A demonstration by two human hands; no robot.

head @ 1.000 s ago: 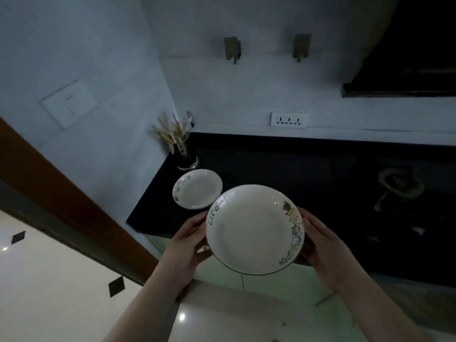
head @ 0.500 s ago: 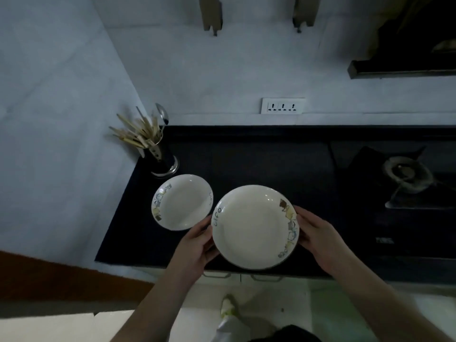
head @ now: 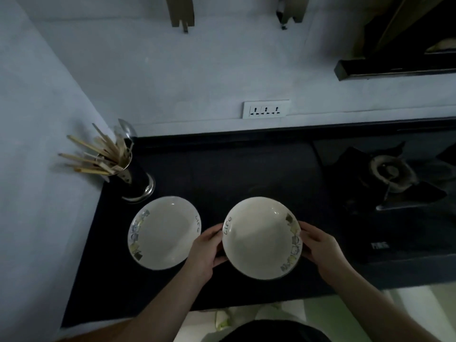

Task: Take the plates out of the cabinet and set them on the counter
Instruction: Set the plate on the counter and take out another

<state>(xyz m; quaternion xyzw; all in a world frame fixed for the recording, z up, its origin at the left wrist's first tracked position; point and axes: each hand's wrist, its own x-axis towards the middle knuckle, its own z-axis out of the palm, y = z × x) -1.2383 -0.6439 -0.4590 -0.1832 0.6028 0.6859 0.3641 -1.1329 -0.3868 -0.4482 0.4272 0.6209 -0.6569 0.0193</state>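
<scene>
Head: both hands (head: 261, 253) grip plate (head: 259, 239).

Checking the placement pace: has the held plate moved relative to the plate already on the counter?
Yes. The held plate has come forward and down, now level beside the resting plate rather than nearer the counter's front edge.

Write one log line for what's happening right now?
hands: both hold right plate | left plate: on counter
</scene>
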